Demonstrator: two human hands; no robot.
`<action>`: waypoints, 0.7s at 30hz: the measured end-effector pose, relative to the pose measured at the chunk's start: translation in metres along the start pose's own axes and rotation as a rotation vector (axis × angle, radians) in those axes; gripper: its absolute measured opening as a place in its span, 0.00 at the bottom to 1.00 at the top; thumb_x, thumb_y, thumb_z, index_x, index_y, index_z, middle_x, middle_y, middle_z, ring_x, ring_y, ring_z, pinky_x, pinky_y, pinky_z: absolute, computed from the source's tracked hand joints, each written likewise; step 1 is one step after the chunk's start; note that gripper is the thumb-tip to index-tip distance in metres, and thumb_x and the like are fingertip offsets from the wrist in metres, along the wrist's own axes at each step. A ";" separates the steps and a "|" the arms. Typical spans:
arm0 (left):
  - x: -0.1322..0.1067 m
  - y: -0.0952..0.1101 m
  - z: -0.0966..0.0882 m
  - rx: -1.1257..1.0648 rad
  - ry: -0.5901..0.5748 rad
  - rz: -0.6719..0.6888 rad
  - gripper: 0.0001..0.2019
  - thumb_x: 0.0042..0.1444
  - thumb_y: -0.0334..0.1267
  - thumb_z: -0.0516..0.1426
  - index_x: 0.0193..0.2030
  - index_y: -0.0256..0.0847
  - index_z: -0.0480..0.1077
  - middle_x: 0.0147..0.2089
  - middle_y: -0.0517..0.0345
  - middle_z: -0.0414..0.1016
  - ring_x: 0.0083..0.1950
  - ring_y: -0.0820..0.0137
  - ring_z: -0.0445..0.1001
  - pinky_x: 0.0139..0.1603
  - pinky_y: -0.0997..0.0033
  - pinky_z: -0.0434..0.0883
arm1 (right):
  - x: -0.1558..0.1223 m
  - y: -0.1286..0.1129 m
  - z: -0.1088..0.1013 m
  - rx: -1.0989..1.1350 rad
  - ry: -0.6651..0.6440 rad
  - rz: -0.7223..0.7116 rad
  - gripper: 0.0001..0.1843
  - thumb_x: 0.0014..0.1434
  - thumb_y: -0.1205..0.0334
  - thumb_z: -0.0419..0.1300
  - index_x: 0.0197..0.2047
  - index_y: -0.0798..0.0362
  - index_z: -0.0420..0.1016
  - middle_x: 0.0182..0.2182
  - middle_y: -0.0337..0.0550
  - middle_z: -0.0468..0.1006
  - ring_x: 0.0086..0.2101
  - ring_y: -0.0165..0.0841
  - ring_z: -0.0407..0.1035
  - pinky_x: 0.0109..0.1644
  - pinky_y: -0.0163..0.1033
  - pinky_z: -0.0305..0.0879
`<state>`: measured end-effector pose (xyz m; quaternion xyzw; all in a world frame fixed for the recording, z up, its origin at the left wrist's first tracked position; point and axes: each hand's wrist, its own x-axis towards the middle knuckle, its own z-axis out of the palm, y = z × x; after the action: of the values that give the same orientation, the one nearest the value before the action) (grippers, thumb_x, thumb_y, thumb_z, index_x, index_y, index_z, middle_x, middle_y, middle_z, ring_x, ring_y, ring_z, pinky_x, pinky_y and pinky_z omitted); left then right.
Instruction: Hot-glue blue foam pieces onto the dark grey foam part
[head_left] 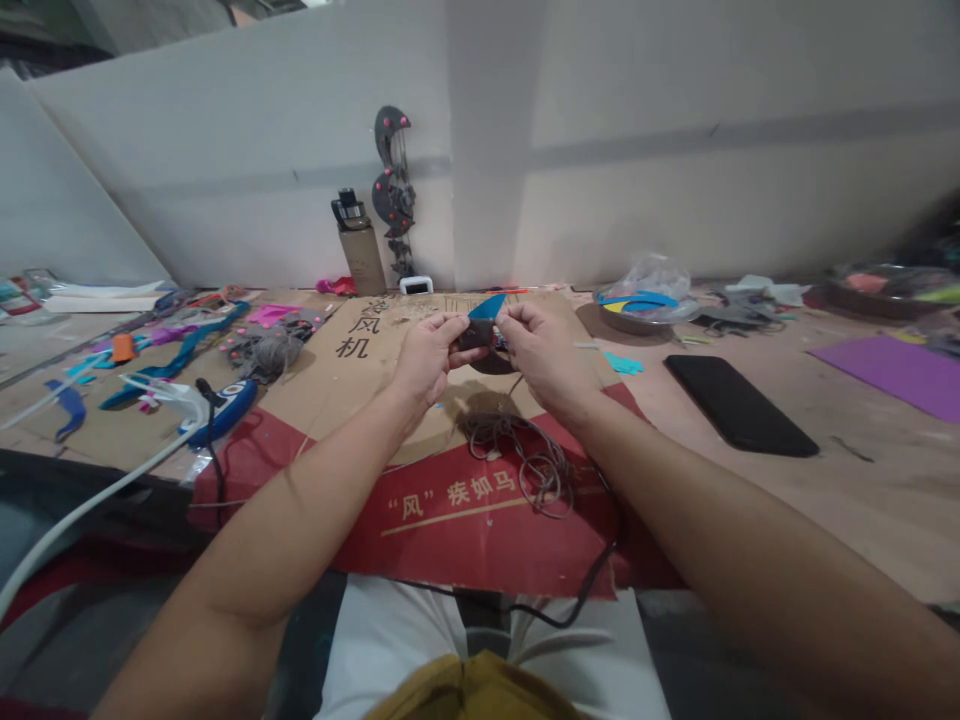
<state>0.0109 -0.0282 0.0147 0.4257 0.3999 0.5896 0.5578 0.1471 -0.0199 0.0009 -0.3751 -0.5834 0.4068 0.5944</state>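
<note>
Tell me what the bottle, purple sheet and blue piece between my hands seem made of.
Blue piece: likely felt or foam; flat, matte, keeping a stiff point. Purple sheet: perhaps the same; flat, matte, evenly coloured. Bottle: probably plastic, maybe coated metal; smooth, brownish, rigid-looking body.

1. Flattened cardboard (465, 560) is showing a matt, papery finish.
2. A pointed blue piece (489, 306) is looking smooth and matt.
3. Clear plastic wrap (651, 272) is looking crinkled and glossy.
4. The bottle (363, 258) is showing a smooth, plastic-looking body.
5. A black phone (739, 405) is looking smooth.
6. Grey cord (551, 468) is looking dull.
</note>
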 end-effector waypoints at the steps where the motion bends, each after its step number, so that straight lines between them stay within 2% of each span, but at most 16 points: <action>1: 0.001 0.000 -0.001 0.008 -0.013 -0.012 0.02 0.54 0.32 0.58 0.32 0.36 0.70 0.33 0.56 0.77 0.33 0.72 0.78 0.41 0.66 0.78 | 0.000 0.000 0.000 0.039 -0.012 0.023 0.10 0.55 0.55 0.59 0.28 0.51 0.64 0.23 0.34 0.64 0.23 0.25 0.57 0.25 0.32 0.53; 6: 0.007 0.000 -0.009 0.050 -0.105 -0.054 0.05 0.53 0.32 0.56 0.33 0.34 0.73 0.34 0.51 0.80 0.35 0.70 0.79 0.38 0.69 0.78 | -0.001 -0.006 0.001 0.128 -0.058 0.127 0.11 0.53 0.57 0.61 0.26 0.52 0.64 0.21 0.33 0.64 0.19 0.22 0.51 0.21 0.31 0.44; 14: 0.009 0.005 -0.011 0.062 -0.089 -0.095 0.04 0.54 0.31 0.56 0.34 0.33 0.73 0.32 0.52 0.79 0.33 0.71 0.78 0.32 0.74 0.77 | -0.003 -0.009 0.004 0.171 -0.068 0.207 0.11 0.53 0.58 0.63 0.27 0.52 0.64 0.20 0.31 0.63 0.16 0.19 0.48 0.18 0.31 0.39; 21: 0.010 0.006 -0.013 -0.006 -0.175 -0.087 0.04 0.56 0.28 0.56 0.37 0.32 0.73 0.36 0.49 0.80 0.37 0.70 0.79 0.39 0.70 0.78 | -0.001 -0.009 0.000 0.268 -0.044 0.266 0.10 0.55 0.61 0.61 0.28 0.51 0.63 0.16 0.27 0.53 0.16 0.20 0.43 0.18 0.29 0.38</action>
<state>-0.0038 -0.0190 0.0171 0.4561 0.3663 0.5265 0.6169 0.1475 -0.0238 0.0086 -0.3572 -0.4824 0.5640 0.5672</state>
